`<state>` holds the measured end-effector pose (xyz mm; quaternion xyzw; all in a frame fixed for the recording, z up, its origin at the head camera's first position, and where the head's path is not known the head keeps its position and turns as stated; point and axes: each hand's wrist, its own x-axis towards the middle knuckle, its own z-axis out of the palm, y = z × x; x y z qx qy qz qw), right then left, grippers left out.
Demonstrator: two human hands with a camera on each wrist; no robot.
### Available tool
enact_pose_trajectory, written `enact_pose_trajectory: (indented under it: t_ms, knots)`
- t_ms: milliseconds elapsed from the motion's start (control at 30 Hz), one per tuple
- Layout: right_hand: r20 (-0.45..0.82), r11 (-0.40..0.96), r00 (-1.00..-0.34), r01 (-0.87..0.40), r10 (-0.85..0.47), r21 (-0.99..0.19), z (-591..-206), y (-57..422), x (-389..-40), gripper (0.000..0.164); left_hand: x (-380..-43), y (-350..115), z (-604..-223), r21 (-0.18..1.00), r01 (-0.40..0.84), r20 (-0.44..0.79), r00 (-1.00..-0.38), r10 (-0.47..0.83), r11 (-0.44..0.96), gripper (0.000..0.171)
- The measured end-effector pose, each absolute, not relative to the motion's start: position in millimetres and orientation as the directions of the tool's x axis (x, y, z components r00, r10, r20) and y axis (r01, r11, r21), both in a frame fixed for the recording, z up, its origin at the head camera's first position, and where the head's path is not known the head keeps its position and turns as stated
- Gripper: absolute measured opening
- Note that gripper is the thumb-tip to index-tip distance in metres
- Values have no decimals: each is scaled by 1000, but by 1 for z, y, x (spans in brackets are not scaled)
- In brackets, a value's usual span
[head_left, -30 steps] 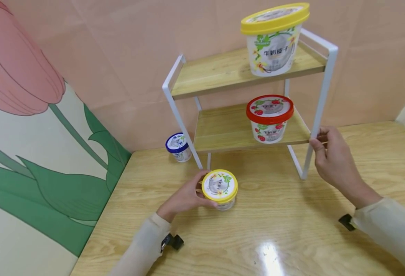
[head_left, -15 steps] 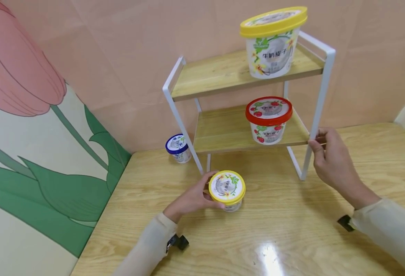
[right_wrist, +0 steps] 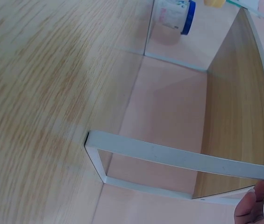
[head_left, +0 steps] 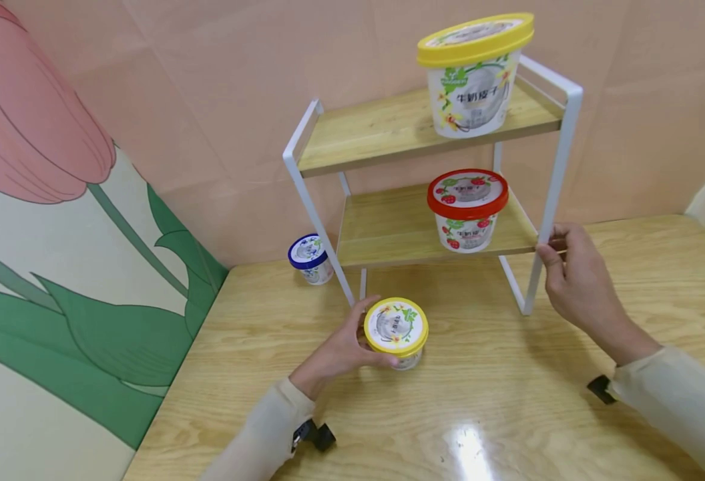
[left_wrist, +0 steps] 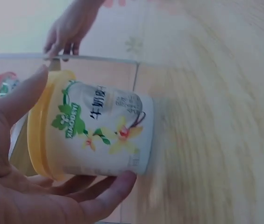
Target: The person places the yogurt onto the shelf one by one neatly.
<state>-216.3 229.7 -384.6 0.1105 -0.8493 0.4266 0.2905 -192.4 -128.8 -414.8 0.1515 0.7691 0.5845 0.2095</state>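
My left hand [head_left: 340, 351] holds a small white tub with a yellow lid [head_left: 396, 325], thumb and fingers spread round its sides. The tub is upright over the tabletop in front of the rack. In the left wrist view the tub's printed side [left_wrist: 103, 126] with yellow flowers fills the middle. My right hand [head_left: 581, 284] pinches the white right front leg of a two-tier rack [head_left: 388, 224] at the height of its lower board. At the edge of the right wrist view, the fingertips [right_wrist: 246, 205] meet the frame.
On the rack's lower board stands a red-lidded tub [head_left: 468, 207]; a larger yellow-lidded tub [head_left: 475, 87] stands on the upper one. A blue-lidded tub [head_left: 313, 260] is on the table behind the left leg. A pink cloth wall [head_left: 208, 100] rises behind.
My left hand has moved a little to the right with the yellow-lidded tub. The right hand keeps its grip on the rack leg, and the rack stays in place.
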Motion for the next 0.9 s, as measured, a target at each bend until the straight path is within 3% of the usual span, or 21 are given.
enact_pose_trajectory:
  t_ms: [200,900]
  knots:
    - [581,616,-812,-428,60,-661,-385,230,-216,22,-194,-130,-419,965,21,-116,-861,496,261,98]
    - [588,623,-807,-434,53,-651,-386,231,-217,22,-193,-128,-421,958,-4,-141,-877,459,287,98]
